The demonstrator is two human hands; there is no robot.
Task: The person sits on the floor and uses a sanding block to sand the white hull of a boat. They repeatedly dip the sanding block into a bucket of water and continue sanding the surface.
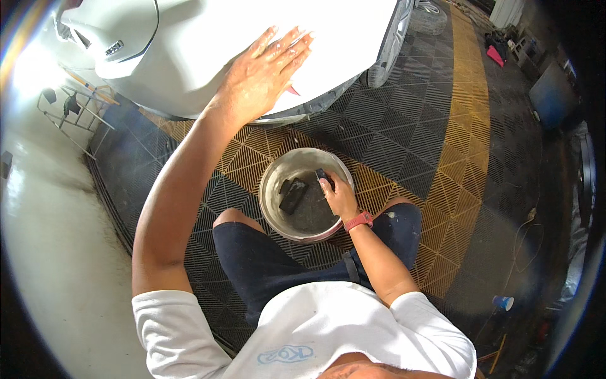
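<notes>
My left hand [262,72] lies flat on the white car body panel [344,38], fingers stretched out and wet-looking. A small red patch [293,91] shows on the panel beside this hand. Down between my knees stands a round, pale bucket [273,174] with dirty inner walls. My right hand [341,199] reaches into it over the right rim, closed on a small dark block [320,174] whose lower part is hidden by the fingers. Another dark, rectangular block [292,196] rests inside the bucket, in murky grey water or residue.
Black and yellow slatted tiles [467,120] cover the floor. A folding metal stand [79,110] leans near the white wall at left. Far right are a dark blue container [552,95] and a thin cable [521,237]. A small blue cup [503,303] lies on the floor.
</notes>
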